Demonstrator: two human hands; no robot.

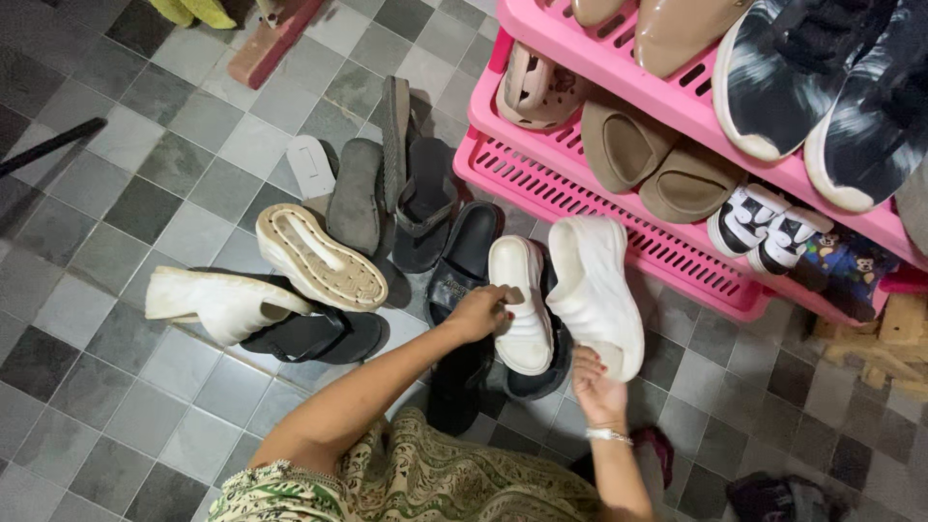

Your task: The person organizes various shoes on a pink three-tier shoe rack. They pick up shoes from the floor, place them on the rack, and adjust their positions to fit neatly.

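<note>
My left hand [480, 311] grips the near edge of a white slip-on shoe [520, 300] that lies on top of dark sandals on the tiled floor. My right hand [594, 382] holds the heel end of the matching white shoe [594, 285], which is lifted and tilted beside the first one, its toe toward the pink rack [580, 198]. A silver bracelet [609, 436] is on my right wrist. My patterned green garment [416, 483] fills the bottom of the view.
A pile of footwear lies on the grey tiled floor: a white heeled shoe [217, 302], an overturned beige sole [319, 256], black sandals [425, 208]. The pink rack's shelves hold brown slippers [628, 145], black-and-white sneakers [802, 72] and small children's shoes [764, 227].
</note>
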